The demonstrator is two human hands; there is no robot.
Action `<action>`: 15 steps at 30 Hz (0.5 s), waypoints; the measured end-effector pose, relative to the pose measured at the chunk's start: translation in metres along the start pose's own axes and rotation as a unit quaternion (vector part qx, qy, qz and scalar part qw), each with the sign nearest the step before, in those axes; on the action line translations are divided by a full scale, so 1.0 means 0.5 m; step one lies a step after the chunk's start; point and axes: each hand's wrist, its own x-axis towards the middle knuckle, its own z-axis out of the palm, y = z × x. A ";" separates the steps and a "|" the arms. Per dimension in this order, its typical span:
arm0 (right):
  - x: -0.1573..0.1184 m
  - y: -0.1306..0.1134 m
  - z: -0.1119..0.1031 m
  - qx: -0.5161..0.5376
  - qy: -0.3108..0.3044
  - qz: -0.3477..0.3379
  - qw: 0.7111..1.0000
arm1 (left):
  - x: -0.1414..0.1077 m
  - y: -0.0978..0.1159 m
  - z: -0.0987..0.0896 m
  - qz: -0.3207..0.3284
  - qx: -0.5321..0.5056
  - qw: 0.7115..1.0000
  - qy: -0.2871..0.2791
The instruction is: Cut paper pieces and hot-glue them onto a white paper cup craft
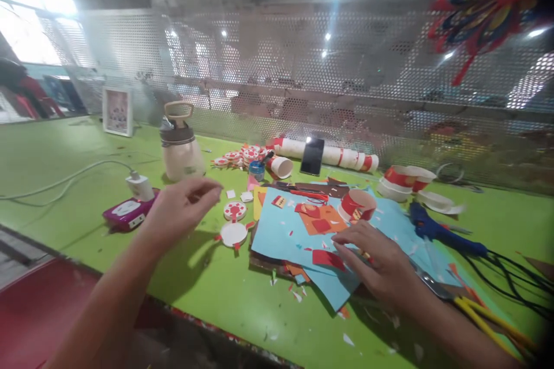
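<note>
My left hand [184,204] hovers over the green table [186,277], its thumb and fingers pinched together; whatever they hold, if anything, is too small to make out. Just right of it lie a white disc with red spots [235,211] and a plain white disc [234,234] with red tabs. Small white paper pieces [231,194] rest behind them. My right hand [376,253] is low over light blue paper [277,236], fingers curved and thumb slightly apart. Near its fingertips are a red paper strip [328,259] and a red-and-white paper ring [357,205].
Yellow-handled scissors [480,317] lie beneath my right forearm, beside a blue glue gun [445,233] with black cable. A bottle [182,147], a charger on a purple power block [130,212], a blue jar [257,170] and a phone [312,155] stand farther back.
</note>
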 end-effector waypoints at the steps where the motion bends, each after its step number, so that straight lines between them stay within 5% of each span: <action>1: 0.002 0.000 -0.001 -0.001 0.005 -0.004 1.000 | -0.011 -0.014 0.001 -0.017 0.055 0.998 -0.039; 5: 0.007 -0.005 -0.004 -0.007 0.003 0.001 1.000 | -0.032 -0.046 0.014 -0.045 0.174 0.977 -0.116; 9: 0.008 -0.002 -0.004 -0.019 0.010 0.032 0.999 | -0.026 -0.036 0.010 -0.043 0.161 0.981 -0.101; 15: 0.002 0.022 0.001 -0.010 0.017 0.071 0.997 | 0.074 0.003 0.009 0.028 0.117 0.991 -0.064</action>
